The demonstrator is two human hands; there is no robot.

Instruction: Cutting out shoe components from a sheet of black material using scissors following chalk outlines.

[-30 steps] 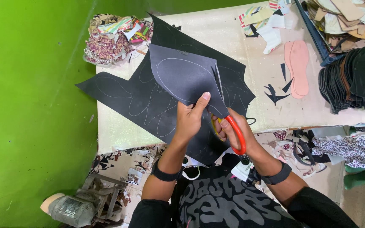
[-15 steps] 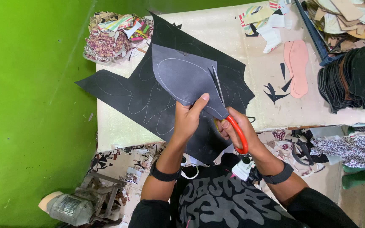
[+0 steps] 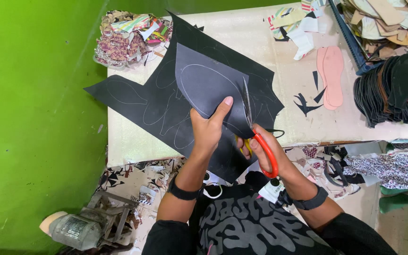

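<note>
My left hand pinches a dark grey piece of sheet material with a white sole outline drawn on it, lifted above the table. My right hand grips red-handled scissors; their blades run up along the right edge of the piece, cutting beside the outline. Under it lies a larger black sheet marked with several more sole outlines, spread over the white table.
A pink sole template and small black offcuts lie to the right. Stacked dark cut soles sit at far right, a crate of tan pieces behind. Patterned fabric scraps sit top left. A green wall stands left; a motor lies on the floor.
The held piece has turned a little and the scissors have advanced up along its right edge, with the blades now standing higher beside the outline.
</note>
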